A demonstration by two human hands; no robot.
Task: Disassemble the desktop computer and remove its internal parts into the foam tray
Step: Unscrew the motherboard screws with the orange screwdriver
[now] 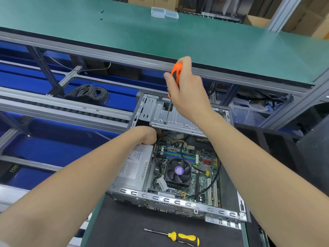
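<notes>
An open desktop computer case [178, 200] lies on a dark mat. Inside it I see the green motherboard [204, 168], a black CPU fan [178, 171] and the silver power supply [135, 168]. My right hand [188, 91] grips an orange screwdriver [175, 72] held upright, its tip on a screw in the metal drive cage [179, 114]. My left hand [146, 135] reaches down under the cage edge beside the power supply; its fingers are hidden there.
A yellow screwdriver [183, 237] lies on the dark mat [124, 225] in front of the case. A green shelf [160, 36] overhangs the work area, with clear plastic boxes [163, 12] on it. A coil of grey cable [89, 93] sits at the left on blue bins.
</notes>
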